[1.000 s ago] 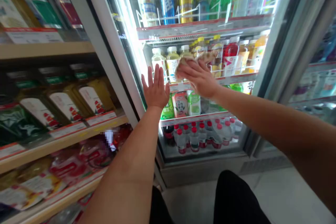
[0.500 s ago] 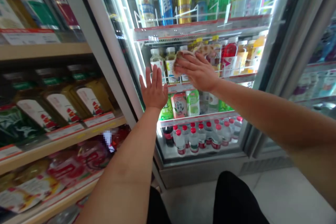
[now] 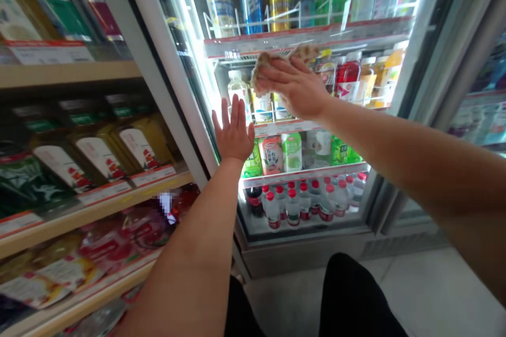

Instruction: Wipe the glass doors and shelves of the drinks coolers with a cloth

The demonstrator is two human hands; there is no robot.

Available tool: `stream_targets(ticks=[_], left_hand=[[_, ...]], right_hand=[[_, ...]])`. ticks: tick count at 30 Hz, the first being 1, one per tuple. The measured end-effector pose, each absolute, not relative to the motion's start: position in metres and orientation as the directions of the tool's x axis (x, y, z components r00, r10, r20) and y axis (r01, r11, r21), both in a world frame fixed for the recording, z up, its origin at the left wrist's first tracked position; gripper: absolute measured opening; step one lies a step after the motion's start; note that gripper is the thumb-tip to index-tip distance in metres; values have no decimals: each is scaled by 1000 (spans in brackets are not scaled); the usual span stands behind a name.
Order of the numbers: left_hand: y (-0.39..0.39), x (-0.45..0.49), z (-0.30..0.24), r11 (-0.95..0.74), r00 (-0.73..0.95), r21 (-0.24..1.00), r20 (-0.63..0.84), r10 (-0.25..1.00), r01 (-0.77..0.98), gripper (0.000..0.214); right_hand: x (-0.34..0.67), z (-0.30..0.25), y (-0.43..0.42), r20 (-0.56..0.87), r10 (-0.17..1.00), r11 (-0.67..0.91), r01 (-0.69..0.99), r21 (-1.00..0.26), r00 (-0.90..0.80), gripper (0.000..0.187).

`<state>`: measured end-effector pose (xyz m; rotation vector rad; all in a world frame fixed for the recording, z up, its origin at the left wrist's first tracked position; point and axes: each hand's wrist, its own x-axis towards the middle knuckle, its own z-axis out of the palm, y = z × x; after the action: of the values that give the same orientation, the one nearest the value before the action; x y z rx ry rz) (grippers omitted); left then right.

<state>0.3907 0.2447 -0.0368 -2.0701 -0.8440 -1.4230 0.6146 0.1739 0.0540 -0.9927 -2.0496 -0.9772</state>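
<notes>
Pressing a crumpled cloth flat against the glass door of a drinks fridge, the person's right hand sat high on the pane, level with a row of plastic drink bottles behind it. That hand was bearing down with its fingers long and close together, the palm laid over the cloth rather than clutching it. It looked a sound way to spread the pressure evenly across the glass. The cloth was soft and mottled tan, bunched into loose folds, showing past the fingertips and above the knuckles.

The left hand was open and empty, its fingers spread wide and pointing up, close to the pale metal door frame — whether the palm touched the glass could not be told. A palm braced there would probably steady the door against the push.

Behind the pane, smooth metal cans stood along a wire-railed shelf, with red-capped water bottles packed together low down. To the left, wooden shelves carried glossy bagged food behind red-edged price strips — and below it all lay a pale tile floor.
</notes>
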Motion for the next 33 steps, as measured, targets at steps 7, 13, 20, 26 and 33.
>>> stream_targets(ticks=[7, 13, 20, 26, 33], left_hand=[[240, 392, -34, -703, 273, -10, 925, 263, 711, 68], [239, 392, -33, -677, 290, -20, 913, 288, 735, 70], [237, 394, -33, -688, 275, -4, 918, 285, 725, 69], [245, 392, -36, -672, 276, -58, 935, 223, 738, 66], [252, 391, -39, -674, 302, -100, 935, 188, 731, 63]], right_hand=[[641, -15, 159, 729, 370, 395, 807, 438, -576, 56], [662, 15, 170, 894, 234, 366, 887, 282, -381, 50], [644, -19, 165, 722, 346, 472, 777, 418, -599, 51], [608, 36, 175, 875, 331, 363, 903, 227, -354, 55], [580, 52, 184, 751, 388, 429, 826, 366, -534, 56]])
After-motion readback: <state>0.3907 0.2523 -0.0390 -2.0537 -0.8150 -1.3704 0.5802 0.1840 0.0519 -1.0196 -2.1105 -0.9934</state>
